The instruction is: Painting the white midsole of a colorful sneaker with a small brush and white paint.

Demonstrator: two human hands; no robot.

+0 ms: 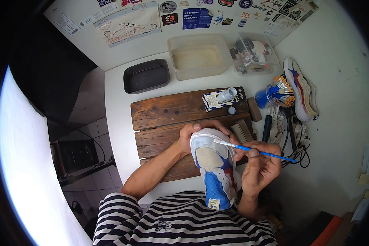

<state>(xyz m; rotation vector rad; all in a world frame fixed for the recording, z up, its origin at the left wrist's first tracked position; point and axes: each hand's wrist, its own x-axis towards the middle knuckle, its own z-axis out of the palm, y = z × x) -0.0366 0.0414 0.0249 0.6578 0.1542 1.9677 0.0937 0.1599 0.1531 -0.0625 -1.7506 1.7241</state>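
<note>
In the head view, the left hand (185, 137) is curled around the toe of a shoe (212, 162), held over the near edge of the wooden board (164, 117), heel toward the person. The right hand (259, 170) pinches a thin paintbrush (242, 147), its tip over the toe. Left of the shoe, dark wood runs open to the board's left edge, with a strip of white table (119, 119) beyond. The right side is tighter: one scrubbing brush (242, 132) and tangled cables (303, 153) lie near. Counted: two shoes, the second shoe (297, 88) at the far right; three tubs in a row, one black tub (146, 87) and two clear tubs (201, 74); one bottle (226, 95); one cup (263, 99) of paintbrushes too crowded to count.
</note>
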